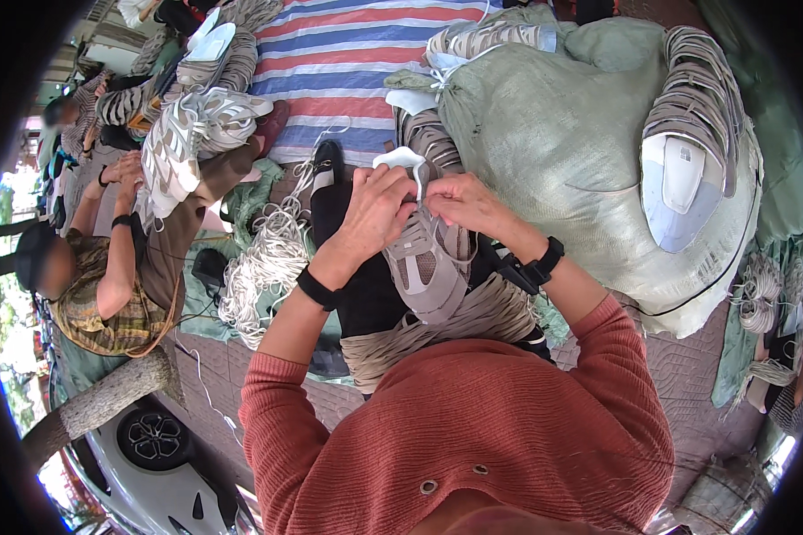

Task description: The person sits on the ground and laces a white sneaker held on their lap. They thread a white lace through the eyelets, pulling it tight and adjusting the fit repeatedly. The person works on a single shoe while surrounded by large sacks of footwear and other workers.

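Note:
A grey-beige shoe upper (426, 278) with a mesh toe rests on my lap, its toe toward me. My left hand (376, 212) is closed on the upper's left side near the opening. From the other side my right hand (466, 201) pinches at the opening's edge, fingers pressed together. Whether a lace end is between those fingertips is too small to tell. A white lining piece (401, 159) sticks up just beyond my hands. Across my thighs lies a thick bundle of beige shoelaces (473, 312), partly under the upper.
At the right, a big pale green sack (553, 160) carries a row of stacked shoe uppers (696, 116). White laces (272, 259) are heaped at my left. Beyond them sits a co-worker (107, 285) with more uppers (192, 143). Striped sheeting (348, 53) lies ahead; a car (152, 464) stands behind left.

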### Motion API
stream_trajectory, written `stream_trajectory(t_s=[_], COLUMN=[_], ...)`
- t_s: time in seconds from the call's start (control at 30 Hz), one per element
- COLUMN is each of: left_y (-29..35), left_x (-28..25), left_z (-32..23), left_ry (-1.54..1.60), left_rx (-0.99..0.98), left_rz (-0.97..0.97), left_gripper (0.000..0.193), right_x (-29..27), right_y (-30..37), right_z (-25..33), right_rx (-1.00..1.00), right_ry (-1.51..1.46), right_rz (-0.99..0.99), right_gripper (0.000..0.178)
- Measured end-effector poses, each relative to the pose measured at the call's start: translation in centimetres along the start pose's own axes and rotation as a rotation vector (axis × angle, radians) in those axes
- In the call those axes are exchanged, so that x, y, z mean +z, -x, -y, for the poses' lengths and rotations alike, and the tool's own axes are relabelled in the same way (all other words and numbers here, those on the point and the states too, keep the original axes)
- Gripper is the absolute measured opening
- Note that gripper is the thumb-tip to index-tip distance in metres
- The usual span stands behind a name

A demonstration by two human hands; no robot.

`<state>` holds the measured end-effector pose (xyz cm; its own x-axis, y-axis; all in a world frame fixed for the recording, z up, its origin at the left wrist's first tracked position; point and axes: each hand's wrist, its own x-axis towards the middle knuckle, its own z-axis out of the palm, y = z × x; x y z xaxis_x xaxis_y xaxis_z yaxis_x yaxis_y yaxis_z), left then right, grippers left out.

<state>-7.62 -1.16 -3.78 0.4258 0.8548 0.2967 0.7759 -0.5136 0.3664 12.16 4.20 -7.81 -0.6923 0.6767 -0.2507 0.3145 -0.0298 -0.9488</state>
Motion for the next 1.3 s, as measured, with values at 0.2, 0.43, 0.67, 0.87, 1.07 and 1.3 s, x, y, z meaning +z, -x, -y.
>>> stream_trajectory(t_s=[0.2, 0.43, 0.67, 0.87, 1.07, 1.3], left_y=[0.7, 0.8, 16.5, 29.4, 28.6, 22.2], left_x=[0.4, -1.4, -19.8, -27.8, -21.3, -22.9], left_z=[0.6, 2.1, 19.0, 20.2, 17.4, 9.9], left_ry=[0.177, -0.33, -0.942, -0.941, 0.173, 1.454], left_rx=[-0.204, 0.139, -0.806, -0.933, -0.95, -0.675], left_rz=[0.09, -0.024, -0.551, -0.851, -1.309, -1.517], left_gripper=[0.02, 0.013, 0.022, 0.032, 0.031, 0.017], right_x=[-1.8, -2.4, -2.7, -2.3, -1.1, 7.3], right_y=[-0.2, -1.5, -1.3, -1.4, -1.0, -1.3], right_z=[2.2, 1.8, 1.6, 1.3, 3.3, 5.6], right_rx=[-0.357, -0.405, -0.436, -0.482, -0.557, -0.653], right_ry=[0.679, 0.5, 0.489, 0.53, 0.738, 1.055], right_rz=[-0.312, 0.019, 0.024, -0.033, -0.168, -0.033], right_gripper=[0.03, 0.034, 0.019, 0.017, 0.017, 0.023])
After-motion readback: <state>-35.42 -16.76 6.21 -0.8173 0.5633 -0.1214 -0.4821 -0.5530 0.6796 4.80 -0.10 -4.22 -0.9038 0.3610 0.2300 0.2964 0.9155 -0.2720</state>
